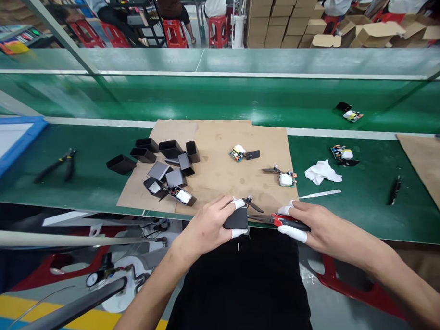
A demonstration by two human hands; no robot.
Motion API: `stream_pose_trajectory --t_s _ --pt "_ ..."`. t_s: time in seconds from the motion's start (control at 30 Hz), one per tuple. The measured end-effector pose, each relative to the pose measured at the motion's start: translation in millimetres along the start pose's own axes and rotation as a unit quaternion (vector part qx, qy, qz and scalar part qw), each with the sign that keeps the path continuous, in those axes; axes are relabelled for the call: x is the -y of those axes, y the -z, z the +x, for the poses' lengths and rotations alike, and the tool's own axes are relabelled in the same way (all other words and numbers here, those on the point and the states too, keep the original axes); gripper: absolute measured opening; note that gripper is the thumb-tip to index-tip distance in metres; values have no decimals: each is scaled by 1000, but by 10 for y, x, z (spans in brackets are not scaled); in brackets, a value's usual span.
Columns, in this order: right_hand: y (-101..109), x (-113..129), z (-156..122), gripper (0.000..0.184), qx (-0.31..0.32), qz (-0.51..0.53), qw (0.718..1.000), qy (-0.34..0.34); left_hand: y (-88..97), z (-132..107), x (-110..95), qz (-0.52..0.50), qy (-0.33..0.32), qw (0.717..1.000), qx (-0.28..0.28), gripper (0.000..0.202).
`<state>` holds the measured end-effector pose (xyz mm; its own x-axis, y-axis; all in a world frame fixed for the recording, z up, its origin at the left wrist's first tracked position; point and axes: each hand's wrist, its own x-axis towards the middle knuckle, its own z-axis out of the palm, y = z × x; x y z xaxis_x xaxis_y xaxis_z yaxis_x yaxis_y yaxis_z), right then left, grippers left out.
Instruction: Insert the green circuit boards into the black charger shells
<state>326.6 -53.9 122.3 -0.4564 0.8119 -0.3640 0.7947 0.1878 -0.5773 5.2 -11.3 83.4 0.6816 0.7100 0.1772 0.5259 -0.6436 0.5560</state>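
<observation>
My left hand (213, 219) grips a black plastic housing (237, 219) at the bench's front edge, white covers on its thumb and fingertip. A small black piece with wires (255, 206) sticks out by the housing's right end. My right hand (308, 223), also with white fingertip covers, is closed on long-nose pliers (285, 221) with red and black handles. The plier tips point left and reach the housing's open end; whether they grip anything inside I cannot tell. Just beyond lie a circuit board (286, 179) and another circuit board (238, 153), each with a black part attached.
Several empty black housings (171, 148) cluster on the cardboard sheet (219, 136), left of centre. Cutting pliers (57, 166) lie at the left. At the right are a white cloth (322, 172), a flat white strip (321, 193) and a black tool (395, 190).
</observation>
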Motion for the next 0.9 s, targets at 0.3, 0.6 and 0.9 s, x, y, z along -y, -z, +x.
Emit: stream_pose_trajectory --t_s 0.3,0.6,0.9 --pt "29 -205 -142 29 -67 10 997 38 24 122 -54 -9 -22 1000 11 44" --pt "198 -867 -411 19 -155 -45 985 -55 257 70 12 -4 18 996 -89 54" --pt "-201 -545 40 32 -166 -52 983 -53 -346 241 242 -162 127 956 -208 50"
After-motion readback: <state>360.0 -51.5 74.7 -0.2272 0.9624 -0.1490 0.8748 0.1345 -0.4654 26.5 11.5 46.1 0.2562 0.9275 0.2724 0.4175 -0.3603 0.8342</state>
